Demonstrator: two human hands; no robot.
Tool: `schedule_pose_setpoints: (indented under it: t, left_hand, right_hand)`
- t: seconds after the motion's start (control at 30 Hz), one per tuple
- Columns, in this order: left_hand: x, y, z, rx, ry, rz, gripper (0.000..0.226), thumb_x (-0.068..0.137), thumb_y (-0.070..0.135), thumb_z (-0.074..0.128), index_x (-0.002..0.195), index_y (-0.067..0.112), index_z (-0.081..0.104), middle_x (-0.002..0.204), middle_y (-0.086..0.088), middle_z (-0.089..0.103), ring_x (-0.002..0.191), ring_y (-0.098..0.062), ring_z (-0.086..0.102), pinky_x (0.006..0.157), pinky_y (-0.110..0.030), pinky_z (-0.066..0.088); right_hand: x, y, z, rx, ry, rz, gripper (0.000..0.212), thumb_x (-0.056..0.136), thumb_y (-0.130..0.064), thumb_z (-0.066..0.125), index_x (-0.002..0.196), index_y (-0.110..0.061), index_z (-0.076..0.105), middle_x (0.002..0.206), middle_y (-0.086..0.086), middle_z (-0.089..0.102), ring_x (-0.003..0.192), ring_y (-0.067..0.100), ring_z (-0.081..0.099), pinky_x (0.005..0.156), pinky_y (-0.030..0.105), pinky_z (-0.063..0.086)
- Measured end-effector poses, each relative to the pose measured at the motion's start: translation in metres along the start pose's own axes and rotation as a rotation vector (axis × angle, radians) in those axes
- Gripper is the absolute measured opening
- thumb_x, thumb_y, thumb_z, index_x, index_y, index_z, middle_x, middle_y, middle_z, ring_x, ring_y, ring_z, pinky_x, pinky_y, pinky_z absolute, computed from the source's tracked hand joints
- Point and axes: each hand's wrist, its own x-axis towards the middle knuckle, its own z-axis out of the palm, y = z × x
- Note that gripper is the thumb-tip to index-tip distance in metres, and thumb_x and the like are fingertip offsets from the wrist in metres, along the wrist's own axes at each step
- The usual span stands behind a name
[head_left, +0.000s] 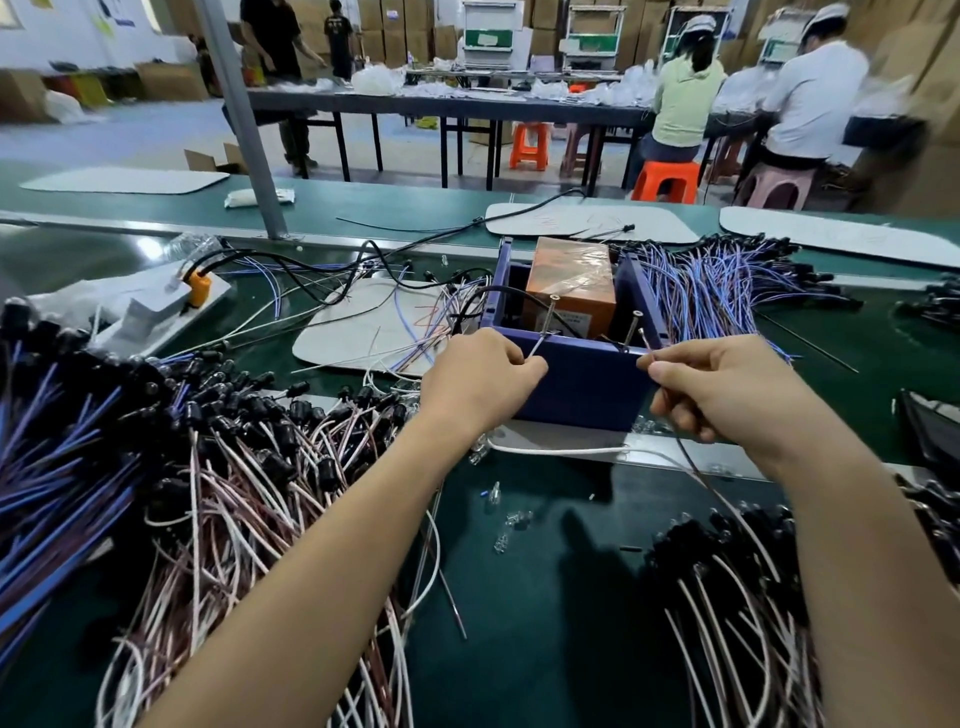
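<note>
Hands are working at the box (582, 400) on the belt (545, 597): the left hand (480, 387) is pinching a white lead (536, 349) just beside the left screw (549, 317), and the right hand (727, 389) is pinching a brown lead (691, 457) near the right screw (632, 327). Both grips are looking slight, so a tip is at risk of slipping free or missing its screw, and the trailing brown lead is risking a snag in the wire pile (727, 597) below.
</note>
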Motion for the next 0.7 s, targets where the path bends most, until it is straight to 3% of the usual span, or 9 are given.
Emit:
schedule_pose_setpoints:
  t: [0.7]
  left_hand:
    - [0.0031,-0.0025,0.0043,-0.120,0.018,-0.023,0.052,0.085,0.025,0.053,0.042,0.013,0.029,0.037,0.003,0.024,0.042,-0.017,0.026,0.049,-0.030,0.024]
  right_hand:
    - [0.0029,0.0020,-0.0016,-0.001,-0.006,0.003,0.009,0.094,-0.001,0.054,0.093,-0.009,0.059,0.046,0.004,0.061,0.032,0.009,0.042,0.031,0.015,0.029]
